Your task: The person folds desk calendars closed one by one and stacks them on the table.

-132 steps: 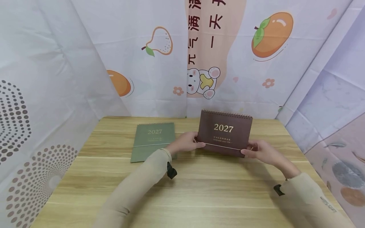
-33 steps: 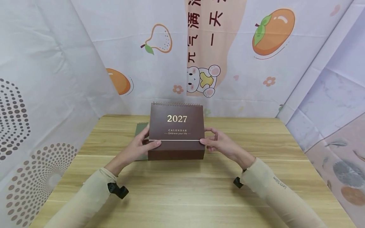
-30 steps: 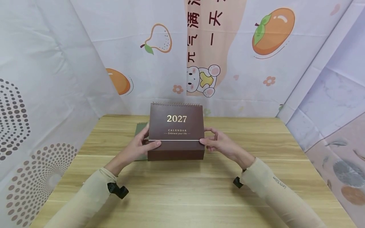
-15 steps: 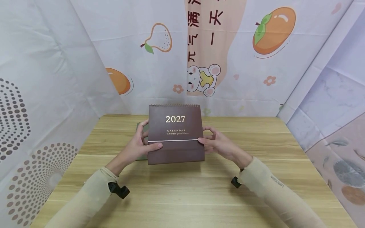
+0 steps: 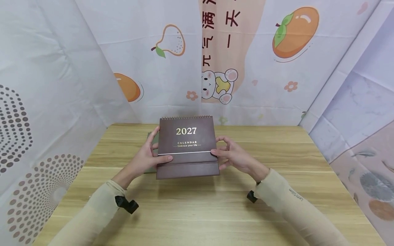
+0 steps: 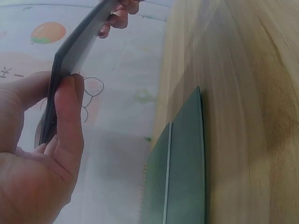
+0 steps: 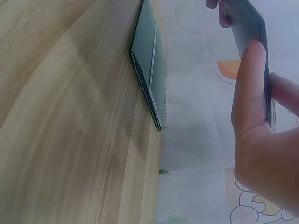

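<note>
A dark brown spiral-bound 2027 desk calendar [image 5: 187,145] is held up off the table, its printed cover facing the head camera. My left hand [image 5: 143,157] grips its left edge, thumb across the front and fingers behind. On the opposite edge my right hand [image 5: 235,155] pinches it, thumb just by the white elastic band [image 5: 184,153]. Below and behind lies a green calendar [image 6: 184,163], flat on the table and mostly hidden by the brown one in the head view. The right wrist view shows that green calendar [image 7: 152,65] with a gap of air to the brown one.
The wooden table [image 5: 261,212] spreads in front and to both sides. A white printed cloth [image 5: 123,41] hangs along the back, with further cloths at left and right. A small black device [image 5: 127,204] is strapped at the left cuff.
Both hands have carried the brown calendar from the right side leftward over the green one. In the last second it shifts slightly left and its lower flap tilts and folds differently.
</note>
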{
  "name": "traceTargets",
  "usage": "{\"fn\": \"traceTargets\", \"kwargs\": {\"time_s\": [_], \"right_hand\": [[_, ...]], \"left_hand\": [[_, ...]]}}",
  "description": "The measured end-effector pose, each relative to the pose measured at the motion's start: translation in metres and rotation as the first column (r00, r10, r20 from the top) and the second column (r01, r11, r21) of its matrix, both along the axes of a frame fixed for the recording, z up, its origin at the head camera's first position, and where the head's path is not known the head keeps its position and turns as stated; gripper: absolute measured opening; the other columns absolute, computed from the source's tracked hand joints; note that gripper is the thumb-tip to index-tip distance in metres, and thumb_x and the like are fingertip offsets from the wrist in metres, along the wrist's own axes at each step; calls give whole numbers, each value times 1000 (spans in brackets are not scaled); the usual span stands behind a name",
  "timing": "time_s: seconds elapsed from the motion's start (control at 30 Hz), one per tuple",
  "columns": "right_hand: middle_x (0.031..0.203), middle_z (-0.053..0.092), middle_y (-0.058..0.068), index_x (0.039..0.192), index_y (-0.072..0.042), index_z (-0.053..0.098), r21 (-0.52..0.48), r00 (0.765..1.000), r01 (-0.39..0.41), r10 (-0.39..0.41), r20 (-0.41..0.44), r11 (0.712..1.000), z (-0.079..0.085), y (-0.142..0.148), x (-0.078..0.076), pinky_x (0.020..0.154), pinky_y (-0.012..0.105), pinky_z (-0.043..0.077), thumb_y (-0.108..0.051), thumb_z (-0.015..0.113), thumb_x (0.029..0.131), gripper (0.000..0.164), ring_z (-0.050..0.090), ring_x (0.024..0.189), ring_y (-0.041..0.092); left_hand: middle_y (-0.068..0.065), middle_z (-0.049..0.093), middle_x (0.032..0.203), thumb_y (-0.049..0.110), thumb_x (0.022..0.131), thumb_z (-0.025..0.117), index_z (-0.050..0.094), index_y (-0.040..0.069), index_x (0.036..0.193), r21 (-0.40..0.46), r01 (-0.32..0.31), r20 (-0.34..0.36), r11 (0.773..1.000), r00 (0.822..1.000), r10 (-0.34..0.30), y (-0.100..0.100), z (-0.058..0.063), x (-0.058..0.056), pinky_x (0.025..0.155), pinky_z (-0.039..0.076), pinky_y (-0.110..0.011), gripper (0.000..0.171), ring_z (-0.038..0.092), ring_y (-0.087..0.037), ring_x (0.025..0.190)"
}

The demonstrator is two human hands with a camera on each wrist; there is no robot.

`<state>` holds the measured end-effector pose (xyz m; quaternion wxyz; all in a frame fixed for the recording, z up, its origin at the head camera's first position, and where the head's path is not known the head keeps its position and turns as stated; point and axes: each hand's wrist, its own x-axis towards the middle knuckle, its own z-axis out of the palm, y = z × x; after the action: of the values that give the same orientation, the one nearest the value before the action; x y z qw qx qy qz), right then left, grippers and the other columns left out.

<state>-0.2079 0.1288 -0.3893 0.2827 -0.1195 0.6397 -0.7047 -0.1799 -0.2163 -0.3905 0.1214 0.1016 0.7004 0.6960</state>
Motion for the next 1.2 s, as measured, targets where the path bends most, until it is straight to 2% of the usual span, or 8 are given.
{"fn": "traceTargets", "kwargs": {"time_s": [0.47, 0.67, 0.77, 1.1, 1.2], "right_hand": [[104, 69, 15, 132, -12, 38, 37, 1000, 12, -12, 7, 999, -1, -10, -3, 64, 43, 60, -10, 70, 97, 48, 70, 84, 26], [112, 68, 18, 134, -12, 38, 66, 1000, 6, -6, -2, 998, -1, -21, -9, 66, 44, 61, -12, 71, 97, 50, 71, 90, 29], [113, 68, 17, 133, -12, 37, 66, 1000, -2, 2, -3, 998, -2, -28, -13, 64, 42, 60, -10, 70, 97, 49, 71, 89, 27], [109, 67, 15, 132, -10, 35, 38, 1000, -9, 8, 28, 999, -6, -55, -22, 62, 39, 60, -7, 67, 98, 47, 69, 85, 24], [110, 68, 15, 132, -11, 37, 49, 999, 8, -10, 32, 999, -7, -62, -26, 63, 39, 60, -6, 67, 98, 46, 70, 85, 25]], "left_hand": [[-28, 51, 139, 4, 82, 85, -3, 39, 162, -88, 17, -14, 996, 1000, -18, -8, 5, -3, 74, 60, -50, 124, 72, -37, 97], [-27, 48, 142, 5, 85, 83, -5, 41, 161, -138, 28, -19, 990, 999, -31, -19, 5, -7, 57, 59, -49, 122, 73, -36, 92], [-28, 44, 145, 5, 86, 82, -8, 40, 161, -166, 28, -5, 986, 1000, -29, -25, 5, -9, 54, 58, -50, 122, 73, -35, 90], [-32, 38, 149, 17, 85, 85, -7, 37, 162, -337, -14, -9, 941, 1000, 11, -49, 4, -20, 52, 58, -50, 123, 72, -31, 91], [-32, 36, 150, 19, 85, 85, -8, 36, 162, -352, -16, -6, 936, 1000, 15, -55, 5, -23, 55, 58, -52, 122, 71, -32, 93]]}}
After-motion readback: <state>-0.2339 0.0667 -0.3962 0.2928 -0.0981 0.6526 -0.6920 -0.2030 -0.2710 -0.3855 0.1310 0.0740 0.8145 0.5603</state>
